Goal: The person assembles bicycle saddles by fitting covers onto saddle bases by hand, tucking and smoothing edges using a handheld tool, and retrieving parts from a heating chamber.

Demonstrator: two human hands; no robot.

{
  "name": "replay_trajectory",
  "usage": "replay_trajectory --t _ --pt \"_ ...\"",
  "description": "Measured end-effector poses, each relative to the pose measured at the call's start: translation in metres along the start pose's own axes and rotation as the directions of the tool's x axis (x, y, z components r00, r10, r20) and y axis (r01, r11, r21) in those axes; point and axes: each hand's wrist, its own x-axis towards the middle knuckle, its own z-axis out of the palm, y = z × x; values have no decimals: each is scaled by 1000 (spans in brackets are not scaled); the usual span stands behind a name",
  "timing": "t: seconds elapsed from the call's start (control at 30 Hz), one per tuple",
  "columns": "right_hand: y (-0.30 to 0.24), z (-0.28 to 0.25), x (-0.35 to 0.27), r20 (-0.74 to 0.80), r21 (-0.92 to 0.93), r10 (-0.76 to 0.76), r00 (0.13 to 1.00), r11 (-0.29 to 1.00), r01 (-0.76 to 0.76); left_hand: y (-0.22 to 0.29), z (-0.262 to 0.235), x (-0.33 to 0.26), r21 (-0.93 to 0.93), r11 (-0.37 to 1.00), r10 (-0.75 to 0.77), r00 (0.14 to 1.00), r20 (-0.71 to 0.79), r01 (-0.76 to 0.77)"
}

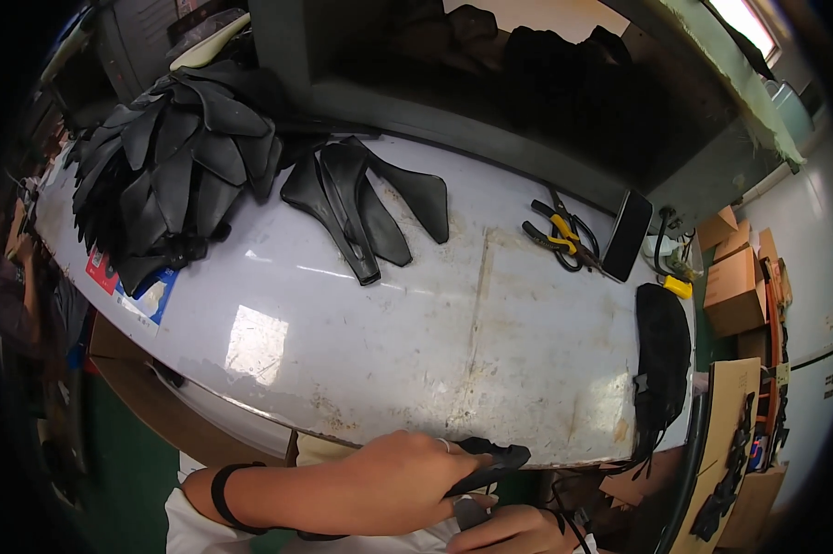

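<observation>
At bottom centre, a black piece (pixel 495 460) is gripped by the left hand's (pixel 412 475) fingers; what is held by the right hand (pixel 513 531), just below, cannot be told. This piece seems unfinished. On the desk (pixel 389 346), loose black pieces (pixel 345 180) are laid upper centre; a heap (pixel 181 152) is piled upper left, whether done or waiting unclear.

**Mounted on Head, Aimed Down and Forward**

Worn at head height, as the left unit of a side-by-side fisheye pair. Looks from above the near edge of a glossy, scuffed, white tabletop (pixel 389 342), facing downward and across. Places the bare left hand (pixel 407 475) and bare right hand (pixel 513 531) nearest, at the lower rim. Reaches, farther off at top, to a grey, box-shaped, open cabinet (pixel 435 115). Extends rightward to brown, boxy cardboard cartons (pixel 735 300). Bends straight edges toward the rim.
</observation>
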Motion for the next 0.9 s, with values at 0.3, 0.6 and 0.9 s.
replay_trajectory --t 0.3,0.6,0.9 --pt "8 -12 23 164 120 139 977 980 -159 1 1 7 50 999 16 998 56 -19" --pt "3 4 20 -286 105 267 920 963 -247 3 6 9 25 998 65 998 -15 -65" --pt "12 -25 18 35 177 40 999 983 -46 1 6 6 28 997 71 997 -30 -70"
